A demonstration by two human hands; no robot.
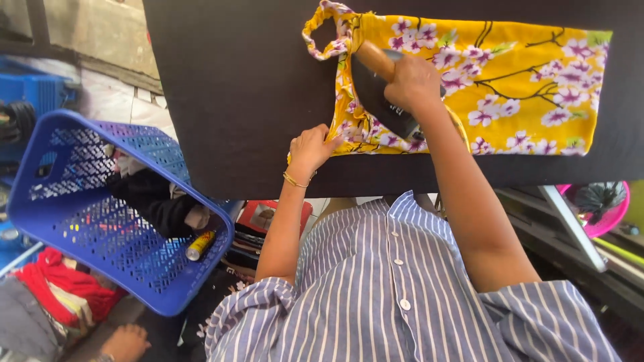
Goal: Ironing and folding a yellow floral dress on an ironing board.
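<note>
A yellow garment (pixel 510 87) printed with pink and white blossoms lies flat on a black board (pixel 241 87). My right hand (pixel 414 82) grips the wooden handle of a dark clothes iron (pixel 379 100), which rests on the garment's left part. My left hand (pixel 312 149) presses the garment's lower left corner near the board's front edge, fingers spread on the cloth. A gold bangle circles my left wrist.
A blue perforated plastic basket (pixel 80 221) tilts at the left, holding dark clothes and a yellow spray can (pixel 200 245). Red cloth (pixel 47 281) lies below it. A pink basin (pixel 614 214) sits at the right. Someone's foot (pixel 124 343) shows at the bottom left.
</note>
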